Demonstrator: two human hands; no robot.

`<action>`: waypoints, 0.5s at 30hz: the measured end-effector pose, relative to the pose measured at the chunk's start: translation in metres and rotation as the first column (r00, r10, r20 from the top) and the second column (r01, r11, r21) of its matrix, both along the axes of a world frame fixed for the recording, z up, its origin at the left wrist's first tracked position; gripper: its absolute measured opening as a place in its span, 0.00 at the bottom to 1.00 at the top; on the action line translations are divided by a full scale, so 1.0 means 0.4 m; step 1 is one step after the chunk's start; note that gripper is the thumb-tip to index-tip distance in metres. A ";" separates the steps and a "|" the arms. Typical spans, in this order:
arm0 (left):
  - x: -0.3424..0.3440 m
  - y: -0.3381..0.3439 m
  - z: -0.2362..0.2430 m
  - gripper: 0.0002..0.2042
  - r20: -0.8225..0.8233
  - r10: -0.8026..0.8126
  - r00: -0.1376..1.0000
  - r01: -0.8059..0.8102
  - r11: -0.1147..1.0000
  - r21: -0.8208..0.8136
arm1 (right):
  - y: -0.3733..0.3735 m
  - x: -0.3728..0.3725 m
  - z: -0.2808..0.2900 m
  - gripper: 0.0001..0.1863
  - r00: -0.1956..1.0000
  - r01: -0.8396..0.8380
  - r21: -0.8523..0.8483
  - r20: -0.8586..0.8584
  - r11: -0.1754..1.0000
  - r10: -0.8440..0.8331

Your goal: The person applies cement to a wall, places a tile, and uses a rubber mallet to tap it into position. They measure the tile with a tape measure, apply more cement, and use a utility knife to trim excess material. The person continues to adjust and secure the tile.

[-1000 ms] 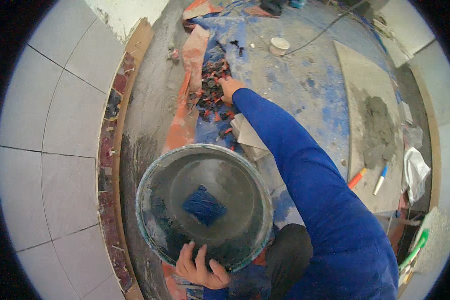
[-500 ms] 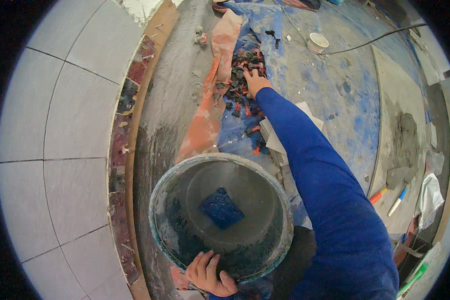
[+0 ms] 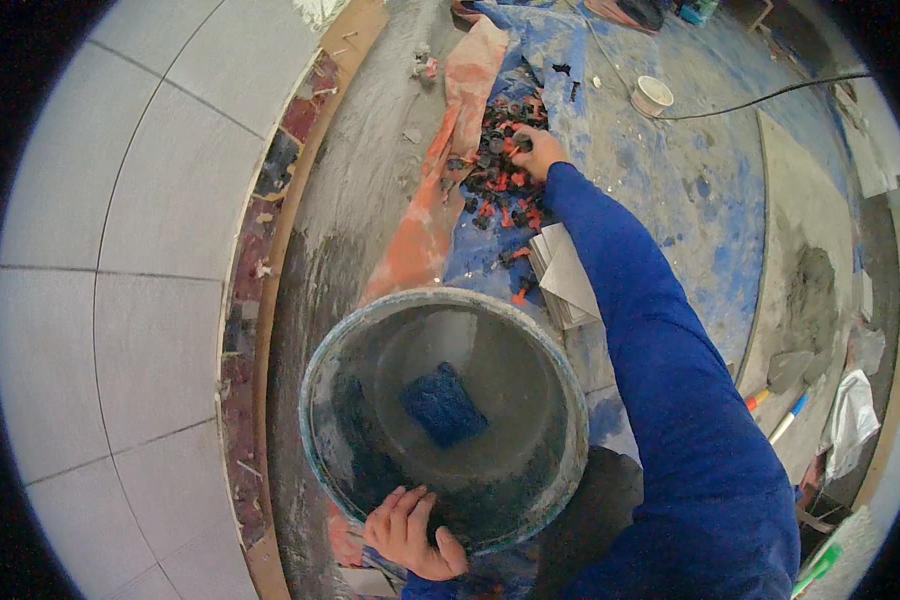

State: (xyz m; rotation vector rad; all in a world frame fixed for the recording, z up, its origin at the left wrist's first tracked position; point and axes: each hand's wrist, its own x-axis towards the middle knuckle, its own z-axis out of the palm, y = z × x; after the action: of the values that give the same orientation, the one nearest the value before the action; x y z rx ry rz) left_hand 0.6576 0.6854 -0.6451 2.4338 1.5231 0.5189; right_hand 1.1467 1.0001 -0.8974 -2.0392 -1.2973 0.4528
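A large round bucket (image 3: 440, 310) stands in front of me with cloudy grey water in it. A dark blue sponge (image 3: 444, 404) lies in the water. My left hand (image 3: 412, 532) is closed over the near rim, fingers inside the bucket. Beyond the bucket my right hand (image 3: 540, 153) reaches to a pile of black and orange-red tile levelers (image 3: 505, 178). Its thumb and fingers are pinched around one black and orange tile leveler (image 3: 520, 145). A stack of grey tiles (image 3: 567, 275) lies under my right forearm.
Laid grey floor tiles (image 3: 160, 340) and a wooden strip (image 3: 280, 250) run along the left. A blue sheet (image 3: 670, 190) covers the floor ahead, with a white cup (image 3: 652, 96) and a black cable (image 3: 770, 98). At right, trowels (image 3: 788, 372) lie on a mortar-stained board (image 3: 800, 200).
My right hand has closed on a tile leveler and lifted slightly off the pile. My left hand stays on the bucket's rim. The view has turned a little.
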 end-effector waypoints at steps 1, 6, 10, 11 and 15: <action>0.002 0.005 -0.001 0.21 0.019 -0.005 1.000 0.005 1.000 0.015 | -0.001 0.012 0.005 0.27 0.980 0.040 0.051 -0.199 0.998 -0.029; -0.014 0.010 -0.020 0.20 0.130 -0.005 0.991 -0.002 0.998 0.055 | -0.045 0.114 0.105 0.16 0.715 -0.489 0.099 0.614 0.867 0.334; -0.004 -0.002 -0.052 0.18 0.344 0.080 0.936 -0.113 0.991 0.076 | -0.113 0.157 0.330 0.23 0.679 -0.352 0.350 -0.544 0.868 0.494; 0.003 -0.005 -0.056 0.18 0.395 0.082 0.915 -0.128 0.987 0.093 | -0.137 0.145 0.414 0.25 0.511 -0.265 0.360 -0.734 0.895 0.447; 0.009 -0.003 -0.047 0.19 0.543 0.037 0.839 -0.157 0.972 0.175 | -0.334 -0.085 0.742 0.25 0.037 -0.266 0.510 -0.843 0.818 0.537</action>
State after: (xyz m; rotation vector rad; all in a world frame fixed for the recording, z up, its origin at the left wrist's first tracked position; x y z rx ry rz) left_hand 0.6612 0.6840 -0.6641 2.0821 1.3948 1.3211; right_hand 1.1126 0.8665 -0.6004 -0.6296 -0.8866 1.5380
